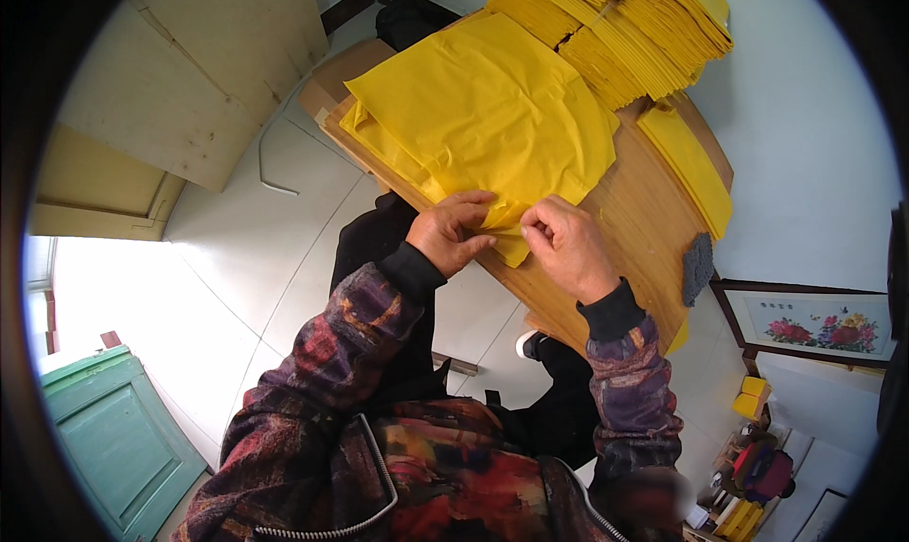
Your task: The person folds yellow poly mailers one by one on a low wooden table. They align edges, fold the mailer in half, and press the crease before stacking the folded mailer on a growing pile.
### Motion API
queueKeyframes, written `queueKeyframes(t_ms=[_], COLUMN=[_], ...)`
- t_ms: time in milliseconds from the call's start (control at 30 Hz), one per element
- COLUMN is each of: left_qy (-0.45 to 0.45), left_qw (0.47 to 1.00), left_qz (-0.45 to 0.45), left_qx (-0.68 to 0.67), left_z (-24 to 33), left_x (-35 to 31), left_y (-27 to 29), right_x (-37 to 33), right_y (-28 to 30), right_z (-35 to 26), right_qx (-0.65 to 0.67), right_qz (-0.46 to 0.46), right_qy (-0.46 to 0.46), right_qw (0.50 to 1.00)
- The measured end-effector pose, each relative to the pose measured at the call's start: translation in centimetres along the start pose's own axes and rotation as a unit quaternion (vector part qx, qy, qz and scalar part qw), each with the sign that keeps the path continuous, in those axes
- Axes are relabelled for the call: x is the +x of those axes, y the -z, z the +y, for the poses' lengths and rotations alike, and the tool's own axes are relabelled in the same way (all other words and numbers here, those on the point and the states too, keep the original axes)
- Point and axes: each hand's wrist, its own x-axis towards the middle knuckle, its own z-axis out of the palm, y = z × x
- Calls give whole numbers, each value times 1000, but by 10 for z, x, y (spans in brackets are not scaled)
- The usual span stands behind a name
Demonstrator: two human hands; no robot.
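A large creased yellow sheet (483, 106), thin and soft like a bag or cloth, lies spread over the wooden table, its near corner gathered between my hands. My left hand (450, 231) rests at the near edge of that sheet, thumb and fingers apart with a gap between them. Just to the right, my right hand (568, 244) is closed in a pinch over the sheet's near corner. Whatever its fingertips hold is too small to make out.
Tall stacks of folded yellow sheets (644, 40) stand at the table's far end. On the wooden tabletop (625, 230), a folded yellow strip (689, 163) and a dark grey cloth (698, 269) lie along the right edge. A green cabinet door (123, 438) is at lower left.
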Motion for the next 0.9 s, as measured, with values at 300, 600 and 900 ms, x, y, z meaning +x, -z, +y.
queueKeyframes(t_ms=[300,600,900], left_qy=[10,43,51], left_qw=[1000,993,990], left_qz=[23,108,114], left_qx=[16,-10,-58], left_z=[4,-6,-12], left_x=[-1,-1,0], left_y=[-5,-13,-15], right_x=[6,-46,-58], right_y=[2,-16,-41], right_z=[-3,8,19], right_qx=[-1,25,-104], right_qz=[19,111,79], right_qy=[7,-93,18], right_qw=[1000,989,991])
